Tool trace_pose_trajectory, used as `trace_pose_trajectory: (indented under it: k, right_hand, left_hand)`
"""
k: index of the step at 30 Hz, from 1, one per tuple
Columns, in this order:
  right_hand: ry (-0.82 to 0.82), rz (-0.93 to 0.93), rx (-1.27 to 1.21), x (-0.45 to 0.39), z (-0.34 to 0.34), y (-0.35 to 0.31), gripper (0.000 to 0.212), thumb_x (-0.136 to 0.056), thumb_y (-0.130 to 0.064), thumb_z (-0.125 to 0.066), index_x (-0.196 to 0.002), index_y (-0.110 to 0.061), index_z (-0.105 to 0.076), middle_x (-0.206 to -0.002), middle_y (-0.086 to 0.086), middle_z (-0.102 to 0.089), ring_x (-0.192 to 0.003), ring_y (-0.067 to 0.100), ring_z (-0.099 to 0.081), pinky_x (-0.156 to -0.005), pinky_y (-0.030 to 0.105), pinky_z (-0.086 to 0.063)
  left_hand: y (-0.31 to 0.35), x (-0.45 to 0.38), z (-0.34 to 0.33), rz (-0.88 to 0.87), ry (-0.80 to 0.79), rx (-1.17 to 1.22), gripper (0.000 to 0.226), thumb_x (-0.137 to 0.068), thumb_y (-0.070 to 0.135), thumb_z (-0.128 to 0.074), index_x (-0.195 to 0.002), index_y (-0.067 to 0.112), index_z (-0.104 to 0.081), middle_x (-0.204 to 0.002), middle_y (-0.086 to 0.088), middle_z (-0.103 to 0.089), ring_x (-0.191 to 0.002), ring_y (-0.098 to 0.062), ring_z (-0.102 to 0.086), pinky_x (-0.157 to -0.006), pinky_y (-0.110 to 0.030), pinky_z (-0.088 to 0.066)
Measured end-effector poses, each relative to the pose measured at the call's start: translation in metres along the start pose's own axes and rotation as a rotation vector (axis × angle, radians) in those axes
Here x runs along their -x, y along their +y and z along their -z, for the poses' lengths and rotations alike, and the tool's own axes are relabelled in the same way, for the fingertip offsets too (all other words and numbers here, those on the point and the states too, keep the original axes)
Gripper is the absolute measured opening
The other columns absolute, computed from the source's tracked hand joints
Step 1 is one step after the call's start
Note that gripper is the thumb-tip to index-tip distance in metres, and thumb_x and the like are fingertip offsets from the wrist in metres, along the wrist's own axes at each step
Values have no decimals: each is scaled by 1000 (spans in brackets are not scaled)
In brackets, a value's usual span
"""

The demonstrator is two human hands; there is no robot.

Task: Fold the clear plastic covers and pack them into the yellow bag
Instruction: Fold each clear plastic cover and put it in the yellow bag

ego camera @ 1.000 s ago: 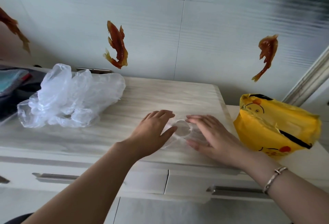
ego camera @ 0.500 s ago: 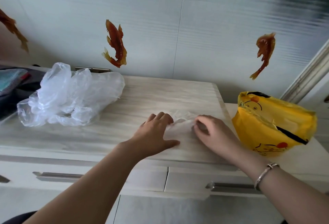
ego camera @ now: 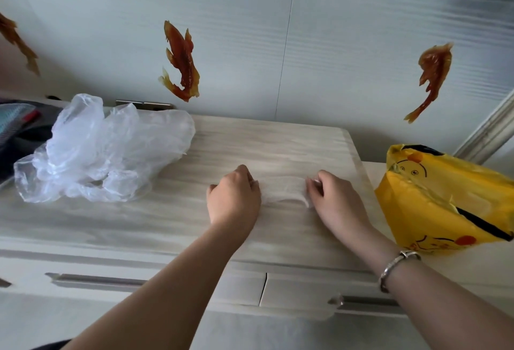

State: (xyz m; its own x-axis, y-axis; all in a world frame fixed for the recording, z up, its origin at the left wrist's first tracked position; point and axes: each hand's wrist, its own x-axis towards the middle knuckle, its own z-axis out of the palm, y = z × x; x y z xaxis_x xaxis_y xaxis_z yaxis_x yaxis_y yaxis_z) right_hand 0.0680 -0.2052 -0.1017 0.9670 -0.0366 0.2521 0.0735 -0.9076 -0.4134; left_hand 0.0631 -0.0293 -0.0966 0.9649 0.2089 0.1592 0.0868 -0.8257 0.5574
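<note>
Now both hands (ego camera: 283,196) pinching clear cover (ego camera: 282,189), stretched left-right

Just the one camera here, sitting on my head and looking forward and down over my arms at the cabinet top (ego camera: 278,141). It's sitting close, so my left hand (ego camera: 235,199) and right hand (ego camera: 335,201) are landing about mid-frame. Wide angle is bending the wall (ego camera: 333,43) beyond my hands, and the drawer fronts (ego camera: 167,280) are showing under my wrists.
</note>
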Motion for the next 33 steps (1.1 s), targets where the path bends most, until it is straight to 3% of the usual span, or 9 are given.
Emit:
trace_pose_trajectory:
  k: [4,8,12,15,17,20,25,29,33]
  right_hand:
    - [-4,108,170,-3,-3,-1,20,-97,-32,-45,-92,-12,-47,-90,8,-67,-83,34,-62,-64,38,-44]
    - [-4,162,280,-5,-4,0,21,-99,-32,-40,-103,-12,-45,-92,9,-67,-84,35,-63,-63,37,-37]
    - [1,172,291,-4,-4,0,21,-97,-29,-44,-107,-11,-43,-89,9,-67,-79,35,-63,-61,37,-37]
    - [119,277,259,-2,-3,-2,26,-84,-12,-60,-108,-7,-51,-91,11,-61,-80,37,-60,-65,40,-45]
    - [192,400,163,-1,-4,-5,32,-78,0,-62,-109,-6,-57,-101,11,-61,-93,32,-59,-81,40,-47]
    - [129,421,-26,7,-9,-13,39,-84,7,-55,-122,-3,-58,-126,13,-59,-120,28,-55,-103,30,-39]
    - [-212,237,-6,13,-13,-8,51,-101,-16,-37,-150,-8,-25,-158,6,-22,-147,14,-14,-115,17,-5]
    - [-319,232,161,11,-11,-3,58,-103,-41,-23,-154,-16,-11,-162,-2,-3,-148,10,4,-118,28,0]
    - [-357,227,220,15,-11,-1,66,-100,-53,-17,-154,-18,-1,-161,-3,8,-146,9,14,-120,31,4]
  left_hand:
    - [0,3,-1,-164,25,-211,18,-89,16,-49,-106,17,-43,-96,2,-61,-84,-25,-60,-79,-33,-36]
    - [0,4,0,-626,197,-286,30,-75,6,-46,-102,16,-56,-102,-1,-55,-87,-26,-54,-77,-31,-35]
    - [-10,0,-10,-870,-8,-197,48,-75,4,-39,-112,12,-68,-120,-2,-66,-108,-22,-62,-93,-30,-43]
    - [-16,3,-15,-805,-230,-183,55,-85,-1,-49,-138,11,-49,-145,-5,-45,-133,-17,-46,-110,-24,-29]
    - [-16,3,-14,-758,-314,-189,58,-95,3,-38,-150,17,-25,-157,3,-23,-145,-9,-20,-116,-20,-10]
    - [-13,2,-10,-714,-343,-159,56,-99,7,-32,-152,20,-19,-159,6,-16,-146,-7,-11,-118,-21,-8]
    - [-14,1,-11,-612,-413,-136,57,-101,13,-25,-154,24,-7,-160,5,-15,-147,-6,-4,-119,-25,-7]
    - [-16,1,-7,-498,-470,-153,54,-104,28,-24,-154,27,-4,-160,9,-8,-147,-8,5,-119,-29,1]
    - [-13,3,2,-366,-415,-112,50,-102,34,-32,-151,25,-23,-160,5,-12,-148,-15,-4,-119,-33,-8]
